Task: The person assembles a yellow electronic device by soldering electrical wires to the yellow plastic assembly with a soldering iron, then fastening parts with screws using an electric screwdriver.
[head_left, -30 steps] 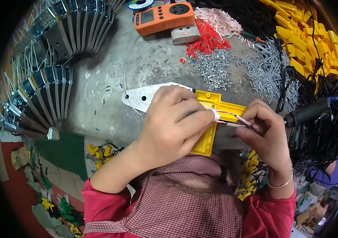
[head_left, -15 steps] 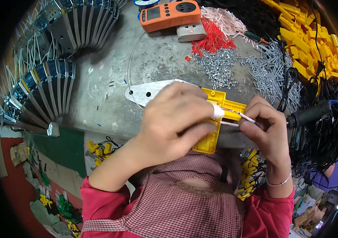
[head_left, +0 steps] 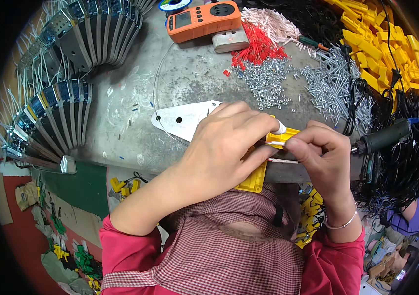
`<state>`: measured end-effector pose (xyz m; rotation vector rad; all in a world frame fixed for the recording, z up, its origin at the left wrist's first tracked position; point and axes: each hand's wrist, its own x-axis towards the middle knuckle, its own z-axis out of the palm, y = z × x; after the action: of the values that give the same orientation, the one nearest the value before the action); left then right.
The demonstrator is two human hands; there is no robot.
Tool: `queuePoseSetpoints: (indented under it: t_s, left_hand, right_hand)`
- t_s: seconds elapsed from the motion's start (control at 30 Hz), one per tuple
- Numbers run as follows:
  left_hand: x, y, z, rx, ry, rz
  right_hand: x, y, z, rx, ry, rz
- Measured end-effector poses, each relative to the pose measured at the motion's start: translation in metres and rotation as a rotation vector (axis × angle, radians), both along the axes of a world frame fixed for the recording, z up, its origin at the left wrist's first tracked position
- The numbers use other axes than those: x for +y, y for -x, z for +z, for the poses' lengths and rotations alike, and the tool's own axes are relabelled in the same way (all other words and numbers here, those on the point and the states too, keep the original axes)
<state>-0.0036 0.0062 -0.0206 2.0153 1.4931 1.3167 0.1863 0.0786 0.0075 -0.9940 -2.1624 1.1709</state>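
Note:
My left hand (head_left: 226, 150) lies over a yellow plastic housing (head_left: 252, 183), its thumb and forefinger closed on thin wires. White tape wraps one of its fingertips. To the right, my right hand (head_left: 321, 155) pinches a white sleeve (head_left: 275, 143) on the upper wire between thumb and forefinger. A second white-sleeved wire (head_left: 283, 161) runs just below, towards the right hand. Under the left hand, a flat grey metal plate (head_left: 190, 119) with round holes points left. My left hand hides the middle of the housing and the wire ends there.
Beyond the hands lie heaps of nuts (head_left: 267, 83), screws (head_left: 330, 83), red parts (head_left: 258, 50) and pale sleeves (head_left: 271, 24). An orange meter (head_left: 203, 22) stands at the back. Far right are a dark-handled power tool (head_left: 384, 139), black cords and yellow housings (head_left: 391, 49). Metal plates with wires (head_left: 57, 115) stand left.
My hands have come closer together, the right one moving left. The white sleeve on the upper wire now reaches near my left fingers, where coloured wire showed before.

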Motion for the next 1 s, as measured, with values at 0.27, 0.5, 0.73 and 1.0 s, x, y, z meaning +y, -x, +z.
queuePoseSetpoints:
  t_s: [0.27,0.5,0.73,1.0]
  left_hand:
    - [0.028,0.025,0.021,0.106,0.126,-0.374]
    - [0.049,0.022,0.057,0.419,0.32,-0.703]
    - [0.017,0.001,0.021,0.581,-0.079,-0.333]
    - [0.015,-0.02,-0.006,0.314,-0.167,0.041]
  right_hand:
    - [0.016,-0.006,0.0,-0.156,0.059,0.361]
    - [0.017,-0.007,-0.018,-0.135,-0.022,0.482]
    - [0.082,-0.013,0.037,-0.258,0.145,0.553]
    - [0.234,0.019,-0.028,-0.745,-1.116,-0.024]
